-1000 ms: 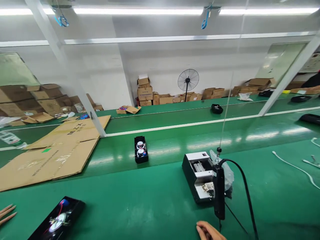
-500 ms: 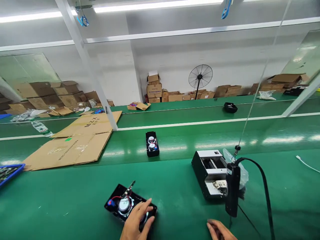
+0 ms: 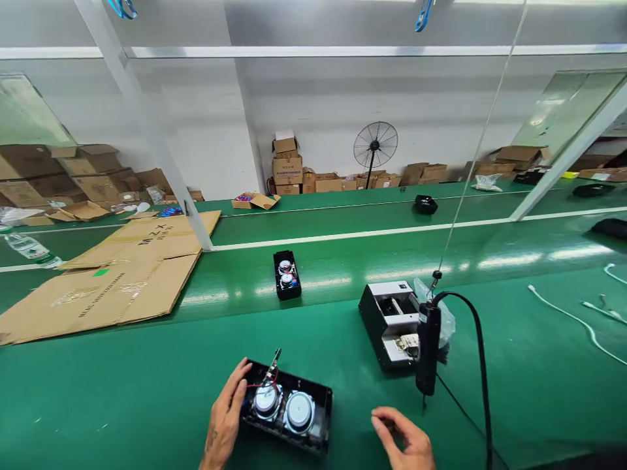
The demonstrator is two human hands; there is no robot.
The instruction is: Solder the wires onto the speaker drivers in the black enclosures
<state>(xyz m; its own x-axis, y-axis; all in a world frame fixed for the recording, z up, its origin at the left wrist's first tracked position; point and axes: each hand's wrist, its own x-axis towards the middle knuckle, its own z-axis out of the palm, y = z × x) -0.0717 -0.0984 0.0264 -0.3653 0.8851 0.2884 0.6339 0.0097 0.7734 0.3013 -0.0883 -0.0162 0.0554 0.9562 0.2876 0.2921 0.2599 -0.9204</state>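
A black speaker housing (image 3: 288,436) lies open side up and slightly turned on the green bench, two round silver speakers inside it. A small circuit board (image 3: 272,367) on red wires sticks up at its left part. My left hand (image 3: 226,412) grips the housing's left end, fingers over the edge. To the right of the housing, my right hand (image 3: 404,441) hovers with thumb and fingertips drawn together; whatever they may pinch is too small to see. A black electric screwdriver (image 3: 428,352) hangs on a cord above and right of that hand.
Behind the screwdriver stands a black and silver machine (image 3: 392,320) with a plastic bag beside it. A second speaker housing (image 3: 287,275) sits farther back. Flattened cardboard (image 3: 142,287) covers the left; white cables (image 3: 568,318) lie at right.
My left hand has moved from the housing's right part to its left end, uncovering both speakers. My right hand has shifted left and up in view. The camera view has turned right.
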